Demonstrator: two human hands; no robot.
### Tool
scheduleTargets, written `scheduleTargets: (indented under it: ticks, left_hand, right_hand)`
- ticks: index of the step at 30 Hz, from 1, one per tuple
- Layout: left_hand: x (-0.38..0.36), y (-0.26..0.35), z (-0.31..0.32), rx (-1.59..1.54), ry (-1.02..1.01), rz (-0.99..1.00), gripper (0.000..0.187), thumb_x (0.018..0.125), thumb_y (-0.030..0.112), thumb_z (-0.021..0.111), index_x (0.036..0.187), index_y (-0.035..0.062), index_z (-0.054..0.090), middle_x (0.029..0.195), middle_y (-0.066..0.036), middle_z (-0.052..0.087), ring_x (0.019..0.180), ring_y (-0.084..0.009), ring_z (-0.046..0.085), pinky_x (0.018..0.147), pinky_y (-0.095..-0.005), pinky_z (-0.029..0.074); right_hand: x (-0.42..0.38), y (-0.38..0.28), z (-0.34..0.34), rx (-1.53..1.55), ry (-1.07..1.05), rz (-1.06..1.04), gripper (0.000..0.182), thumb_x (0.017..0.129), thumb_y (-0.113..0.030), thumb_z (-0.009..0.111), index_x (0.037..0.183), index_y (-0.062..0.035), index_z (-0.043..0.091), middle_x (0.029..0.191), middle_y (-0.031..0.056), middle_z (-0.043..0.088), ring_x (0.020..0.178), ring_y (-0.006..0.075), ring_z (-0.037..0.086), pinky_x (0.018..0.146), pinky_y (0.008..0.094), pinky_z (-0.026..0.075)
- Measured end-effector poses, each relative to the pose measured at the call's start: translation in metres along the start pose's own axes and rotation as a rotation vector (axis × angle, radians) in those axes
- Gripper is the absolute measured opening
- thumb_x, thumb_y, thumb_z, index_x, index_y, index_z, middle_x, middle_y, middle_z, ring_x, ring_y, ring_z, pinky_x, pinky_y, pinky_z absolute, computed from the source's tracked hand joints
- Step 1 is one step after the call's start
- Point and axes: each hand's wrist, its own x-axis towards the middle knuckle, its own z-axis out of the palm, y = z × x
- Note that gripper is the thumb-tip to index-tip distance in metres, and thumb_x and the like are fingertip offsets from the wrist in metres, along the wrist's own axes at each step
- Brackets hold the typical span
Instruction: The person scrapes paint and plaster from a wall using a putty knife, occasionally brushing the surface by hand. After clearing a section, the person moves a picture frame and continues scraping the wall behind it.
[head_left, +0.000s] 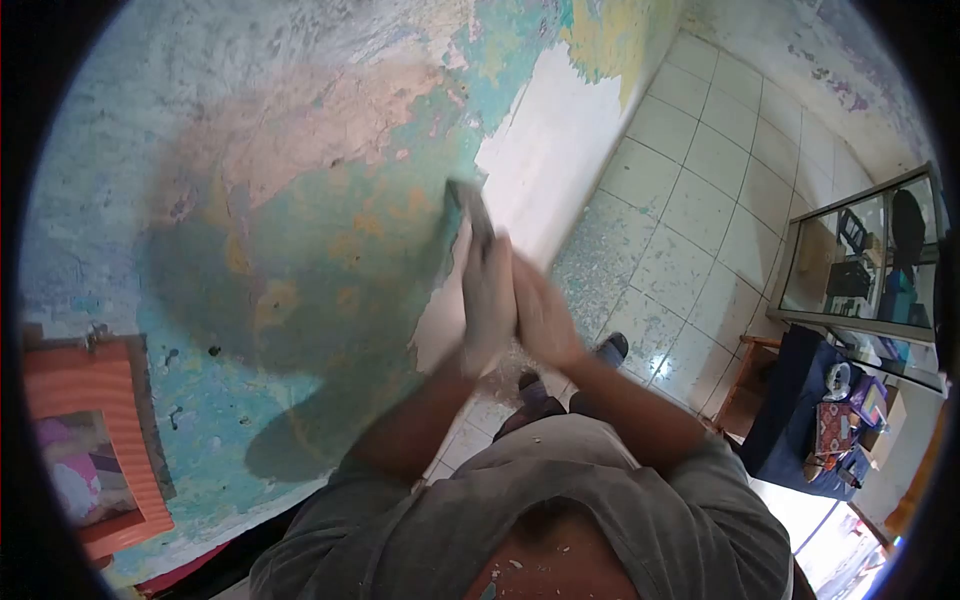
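A flat grey scraper (pixel 474 210) points up and away from me, its blade end at the peeling painted wall (pixel 330 250). My left hand (pixel 487 305) is closed around its lower part. My right hand (pixel 543 312) presses close against the left from the right side, fingers closed about the same handle. Both hands and the tool are smeared by motion, and the handle is hidden inside them. Beside the blade, old green paint meets a bare white patch (pixel 545 130) with a ragged edge.
Paint flakes (pixel 590 265) litter the tiled floor (pixel 700 200) below the wall. An orange-framed picture (pixel 130 450) hangs at left. To the right stand a glass cabinet (pixel 860 262) and a dark-covered table (pixel 785 430) with assorted items. My sandalled feet (pixel 613 348) are below.
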Motion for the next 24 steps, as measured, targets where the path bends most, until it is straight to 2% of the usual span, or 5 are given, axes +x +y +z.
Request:
scheduleTargets:
  ticks: [5,12,15,18,24]
  left_hand:
    - [0.042,0.030,0.030,-0.037,-0.004,0.141,0.043,0.102,0.021,0.047,0.132,-0.0099,0.050,0.113,-0.017,0.060,0.104,-0.0227,0.053,0.096,-0.0367,0.042]
    - [0.004,-0.023,0.013,0.014,0.015,0.118,0.056,0.102,0.020,0.046,0.148,-0.0091,0.034,0.136,-0.026,0.052,0.122,-0.0316,0.053,0.104,-0.0374,0.041]
    - [0.027,0.002,0.022,0.014,0.032,0.058,0.034,0.103,0.022,0.045,0.122,-0.0055,0.052,0.110,-0.015,0.056,0.101,-0.0236,0.050,0.093,-0.0375,0.041]
    - [0.015,-0.007,0.016,-0.164,-0.085,-0.002,0.060,0.103,0.023,0.046,0.150,-0.0107,0.030,0.146,-0.029,0.045,0.135,-0.0335,0.045,0.112,-0.0359,0.033]
    - [0.023,-0.003,0.009,-0.077,-0.066,0.112,0.057,0.103,0.022,0.047,0.148,-0.0091,0.034,0.149,-0.026,0.043,0.134,-0.0319,0.044,0.113,-0.0368,0.032]
  right_hand:
    - [0.034,-0.021,-0.018,0.166,0.110,0.156,0.049,0.109,-0.028,0.033,0.145,0.0033,0.045,0.133,0.0214,0.060,0.123,0.0283,0.056,0.107,0.0352,0.040]
    - [-0.013,0.004,-0.012,-0.060,0.027,-0.157,0.046,0.108,-0.019,0.030,0.145,0.0049,0.043,0.143,0.0231,0.052,0.133,0.0312,0.051,0.112,0.0368,0.038]
    - [0.023,-0.017,-0.018,0.135,-0.010,0.308,0.047,0.108,-0.024,0.036,0.145,0.0053,0.045,0.140,0.0220,0.056,0.133,0.0291,0.051,0.112,0.0371,0.036]
    - [0.008,0.008,-0.019,0.072,-0.011,0.106,0.048,0.108,-0.025,0.036,0.145,0.0046,0.044,0.138,0.0236,0.057,0.131,0.0306,0.053,0.110,0.0362,0.038]
    - [0.016,0.020,-0.004,-0.159,0.059,-0.211,0.049,0.109,-0.027,0.028,0.145,0.0002,0.046,0.131,0.0260,0.060,0.121,0.0327,0.057,0.107,0.0427,0.041]
